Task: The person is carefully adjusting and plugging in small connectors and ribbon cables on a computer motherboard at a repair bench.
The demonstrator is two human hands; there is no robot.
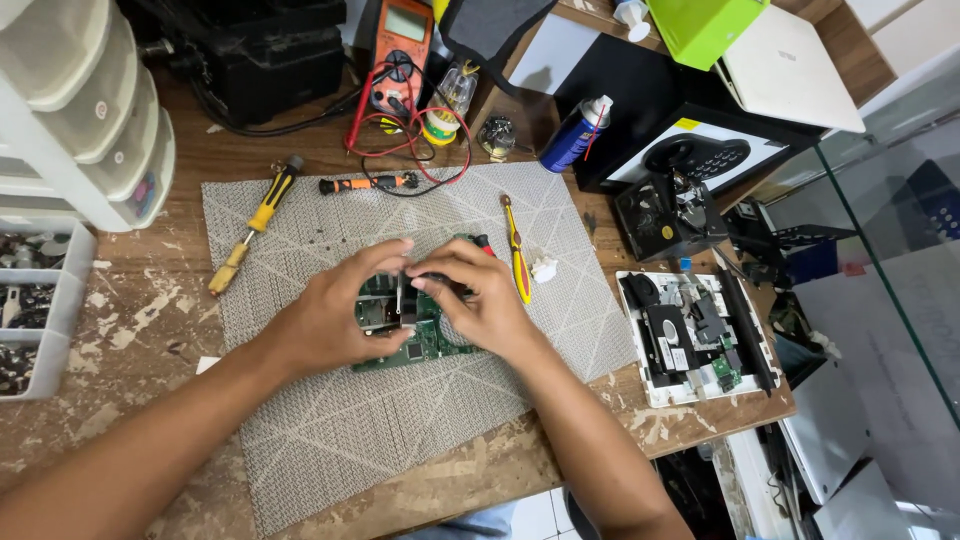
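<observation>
A green circuit board [425, 345] lies on a grey woven mat [330, 420] in the middle of the wooden bench. My left hand [345, 310] rests on the board's left side, its thumb and forefinger pinching a small dark part that stands on the board. My right hand [480, 295] meets it from the right, fingertips closed on the same small part [408, 300]. Both hands hide much of the board. A yellow-handled tool [516, 262] lies just right of my right hand.
A yellow screwdriver [255, 225] and an orange-black driver [370, 183] lie at the mat's far edge. An orange multimeter [402, 50] with red leads, a spray can [577, 133], white drawers [80, 110], and an opened device [690, 335] on the right surround the mat.
</observation>
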